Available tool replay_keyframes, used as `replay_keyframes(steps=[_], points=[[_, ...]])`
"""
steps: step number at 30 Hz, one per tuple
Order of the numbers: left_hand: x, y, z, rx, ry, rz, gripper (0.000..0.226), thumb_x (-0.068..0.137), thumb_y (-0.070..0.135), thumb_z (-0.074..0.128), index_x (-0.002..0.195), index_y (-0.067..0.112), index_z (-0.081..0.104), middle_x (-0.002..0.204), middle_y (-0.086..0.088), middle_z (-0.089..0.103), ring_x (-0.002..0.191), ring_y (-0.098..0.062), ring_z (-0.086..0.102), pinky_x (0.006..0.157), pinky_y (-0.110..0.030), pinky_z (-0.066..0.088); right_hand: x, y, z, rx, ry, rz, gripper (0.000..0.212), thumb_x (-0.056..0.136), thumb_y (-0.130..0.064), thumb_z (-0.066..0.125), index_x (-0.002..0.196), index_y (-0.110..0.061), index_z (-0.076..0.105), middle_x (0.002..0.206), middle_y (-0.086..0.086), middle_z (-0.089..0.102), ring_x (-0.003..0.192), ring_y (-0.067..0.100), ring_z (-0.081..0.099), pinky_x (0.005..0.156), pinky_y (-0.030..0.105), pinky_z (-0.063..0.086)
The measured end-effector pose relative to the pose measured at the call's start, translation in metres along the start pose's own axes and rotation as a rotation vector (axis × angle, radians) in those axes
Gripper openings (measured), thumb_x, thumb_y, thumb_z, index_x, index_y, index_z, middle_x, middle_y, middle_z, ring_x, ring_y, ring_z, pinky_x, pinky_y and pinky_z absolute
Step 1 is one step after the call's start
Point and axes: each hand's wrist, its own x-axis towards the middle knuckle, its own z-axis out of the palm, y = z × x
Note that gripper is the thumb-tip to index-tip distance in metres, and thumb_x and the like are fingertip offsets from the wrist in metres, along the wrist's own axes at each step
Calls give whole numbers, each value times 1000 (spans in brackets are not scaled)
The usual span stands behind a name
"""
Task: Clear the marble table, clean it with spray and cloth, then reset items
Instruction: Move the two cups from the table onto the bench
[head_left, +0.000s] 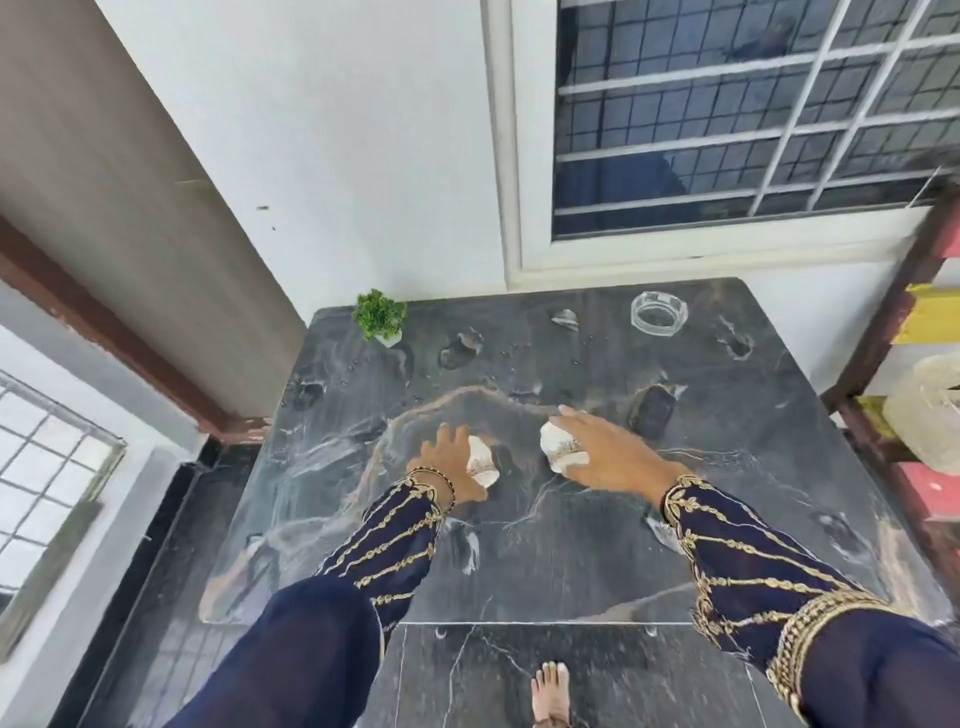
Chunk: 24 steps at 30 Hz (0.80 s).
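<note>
At the middle of the dark marble table (571, 561) we see two small white ornaments, possibly shells or patterned ceramic, which blur keeps us from naming. The left hand (447, 460) holds the left white piece (480, 462) against its inner side. The right hand (610, 452) has its fingers (571, 413) curled over the right white piece (558, 447). Both sit low over the table, and we cannot tell whether they touch it. Taking one in each hand moves the pair in a single trip. Droplets (511, 356) bead the far half, so spray seems down already. A small potted plant (379, 314) and a glass ashtray (658, 312) stand along the far edge, well apart — whether cleared aside or already reset, we can't judge.
</note>
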Motion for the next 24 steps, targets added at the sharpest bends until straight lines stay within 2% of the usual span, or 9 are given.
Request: replay_keyframes(steps=[5,9,12,15,17,18,20,21,24], points=[[23,-6,21,-58,129,0,71,83,43,66,137,11,32,141,-9,37,120,-36,53,90,-48,51,22,15,5,15,3,28,82,88,-6,60,156,-35,26,167,-9,15,147,20,33,114,42,38],[37,-12,26,-148,185,16,42,92,22,51,130,7,39,131,-14,47,114,-39,55,88,-47,48,34,15,9,26,92,28,67,92,0,54,152,-23,38,152,3,40,131,30,50,105,46,46],[45,-1,24,-399,137,-33,31,96,18,46,123,4,43,121,-19,55,106,-40,57,87,-49,51,31,24,11,173,132,114,53,97,-5,50,148,-15,44,137,12,54,122,33,55,105,45,43],[42,28,16,-804,3,-135,20,96,14,47,113,4,45,108,-16,54,73,-33,68,62,-48,62,15,36,8,372,195,278,37,97,-6,49,133,-9,59,123,19,66,113,35,61,96,39,49],[43,54,12,-879,-53,-138,11,95,13,48,99,4,44,104,-20,53,48,-24,67,45,-39,59,0,49,4,444,207,384,28,98,-11,48,123,-6,60,113,22,68,97,35,66,81,37,52],[42,67,11,-878,-77,-113,13,96,14,48,98,4,41,105,-21,52,44,-21,65,40,-34,57,-8,54,1,465,211,417,23,99,-12,47,116,-4,59,106,22,68,84,33,68,70,33,53],[41,99,9,-835,-140,-32,16,96,19,48,102,7,38,109,-19,51,49,-20,67,38,-26,54,-28,68,-4,513,251,474,17,98,-14,47,106,-2,56,94,19,67,56,22,64,45,19,46],[41,115,8,-812,-160,10,17,96,20,48,103,7,39,111,-17,51,54,-19,66,38,-23,53,-37,75,-7,539,276,507,16,98,-14,48,105,-1,56,91,18,67,49,17,62,39,15,41],[41,163,6,-686,-162,151,15,96,18,47,103,6,44,107,-15,52,64,-8,55,35,-7,43,-68,102,-16,618,357,594,17,98,-17,49,106,-4,57,91,16,68,47,10,61,37,13,39]])
